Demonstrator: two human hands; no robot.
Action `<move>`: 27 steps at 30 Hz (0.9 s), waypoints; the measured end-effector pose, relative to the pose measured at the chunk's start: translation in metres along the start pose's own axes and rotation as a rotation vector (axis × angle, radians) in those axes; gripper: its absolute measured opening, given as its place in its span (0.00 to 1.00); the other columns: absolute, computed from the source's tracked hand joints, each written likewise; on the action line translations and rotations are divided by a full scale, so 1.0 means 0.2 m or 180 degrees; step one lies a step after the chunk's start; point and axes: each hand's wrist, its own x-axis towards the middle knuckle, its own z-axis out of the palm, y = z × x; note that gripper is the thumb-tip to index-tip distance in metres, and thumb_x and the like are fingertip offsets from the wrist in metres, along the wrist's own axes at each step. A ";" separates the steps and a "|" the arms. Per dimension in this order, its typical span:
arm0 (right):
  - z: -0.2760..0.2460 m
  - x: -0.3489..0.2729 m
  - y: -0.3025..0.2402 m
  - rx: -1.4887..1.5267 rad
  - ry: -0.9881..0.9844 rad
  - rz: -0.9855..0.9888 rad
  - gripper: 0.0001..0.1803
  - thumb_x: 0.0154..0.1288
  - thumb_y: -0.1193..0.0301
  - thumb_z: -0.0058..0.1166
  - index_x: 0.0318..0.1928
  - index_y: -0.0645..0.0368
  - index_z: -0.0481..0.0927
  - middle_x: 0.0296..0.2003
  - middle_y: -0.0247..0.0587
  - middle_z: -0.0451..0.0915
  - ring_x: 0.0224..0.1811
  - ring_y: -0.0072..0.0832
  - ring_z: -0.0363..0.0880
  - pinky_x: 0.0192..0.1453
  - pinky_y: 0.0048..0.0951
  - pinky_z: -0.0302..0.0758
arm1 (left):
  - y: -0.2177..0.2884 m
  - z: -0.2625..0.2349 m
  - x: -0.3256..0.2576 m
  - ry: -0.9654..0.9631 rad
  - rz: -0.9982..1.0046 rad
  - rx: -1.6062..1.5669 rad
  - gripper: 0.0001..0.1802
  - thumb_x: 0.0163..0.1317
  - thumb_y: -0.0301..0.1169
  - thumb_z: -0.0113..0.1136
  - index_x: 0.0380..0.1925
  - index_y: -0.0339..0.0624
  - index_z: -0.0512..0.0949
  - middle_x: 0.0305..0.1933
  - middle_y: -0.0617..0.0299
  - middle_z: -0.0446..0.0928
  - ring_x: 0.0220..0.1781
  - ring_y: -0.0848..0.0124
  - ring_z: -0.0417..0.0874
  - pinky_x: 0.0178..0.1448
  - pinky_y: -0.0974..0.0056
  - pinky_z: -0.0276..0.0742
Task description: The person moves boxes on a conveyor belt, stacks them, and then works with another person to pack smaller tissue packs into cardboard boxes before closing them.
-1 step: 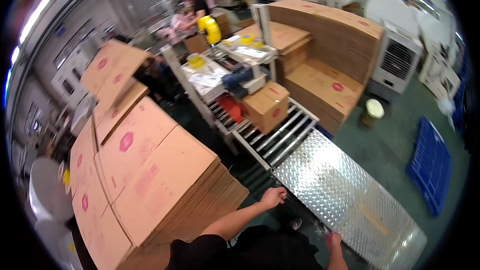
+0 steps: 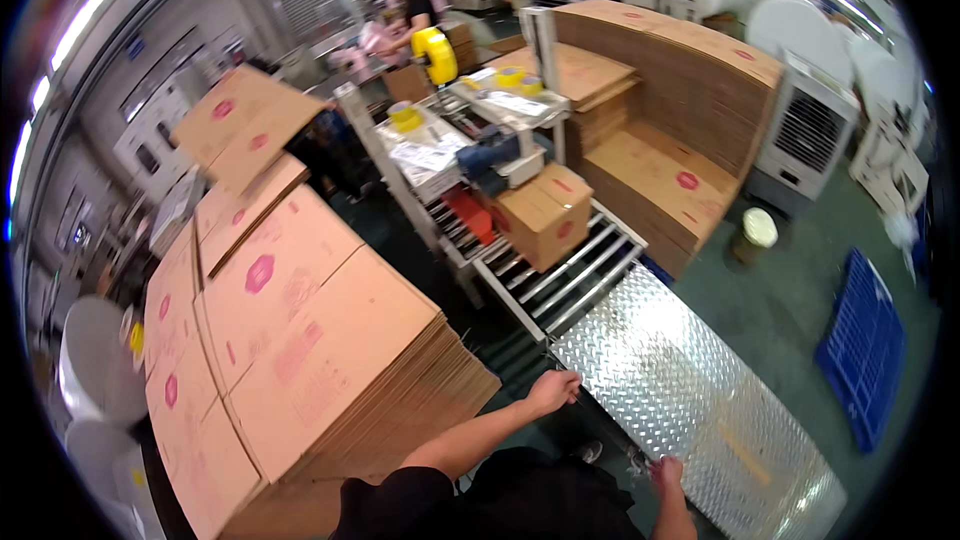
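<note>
My left hand [image 2: 553,393] hangs beside the near left edge of a silver diamond-plate table [image 2: 660,360]. Its fingers are loosely bent and apart, with nothing in them. Lower down, my right hand [image 2: 667,472] is at the same metal edge, blurred; its fingers are partly hidden and I cannot tell whether they touch the plate. Beyond the plate, a closed brown carton [image 2: 545,218] sits on a roller conveyor [image 2: 590,275], at the outlet of a carton taping machine [image 2: 490,155]. A big stack of flat cardboard cartons [image 2: 310,340] with pink marks stands left of my left arm.
Flat cartons [image 2: 690,50] are piled right of the machine. A tilted carton sheet [image 2: 245,125] rises at the far left, with someone partly hidden behind it. Another person [image 2: 405,15] works at the back. An air cooler [image 2: 805,125], a bucket [image 2: 757,230] and a blue pallet [image 2: 865,345] are on the right.
My view has turned slightly left, so the background shifts right in the picture. The raised carton sheet at the far left has tilted a little to the right. Both hands stay nearly where they were.
</note>
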 end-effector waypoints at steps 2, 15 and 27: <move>0.08 0.24 -0.31 -0.0428 -0.0332 -0.0518 0.08 0.65 0.70 0.47 0.38 0.62 0.76 0.29 0.44 0.79 0.25 0.33 0.80 0.26 0.33 0.77 | 0.22 -0.09 0.10 0.0089 0.0481 0.0341 0.14 0.72 0.37 0.47 0.34 0.39 0.75 0.25 0.56 0.77 0.30 0.60 0.82 0.36 0.57 0.76; 0.61 0.23 -1.06 -0.0084 -0.0695 -0.0978 0.15 0.72 0.67 0.48 0.50 0.67 0.75 0.37 0.44 0.83 0.34 0.30 0.84 0.34 0.25 0.77 | 0.36 -1.61 0.07 0.0357 -0.1550 0.3860 0.28 0.60 0.55 0.56 0.48 0.43 0.80 0.47 0.52 0.82 0.53 0.56 0.81 0.62 0.55 0.71; -0.10 -0.22 0.07 -0.1341 -0.0443 0.0447 0.10 0.65 0.65 0.50 0.38 0.58 0.78 0.30 0.40 0.80 0.24 0.30 0.81 0.23 0.30 0.74 | 0.19 -1.68 0.17 -0.1125 -0.2296 0.3469 0.31 0.61 0.57 0.55 0.55 0.47 0.78 0.58 0.52 0.77 0.61 0.54 0.76 0.65 0.54 0.70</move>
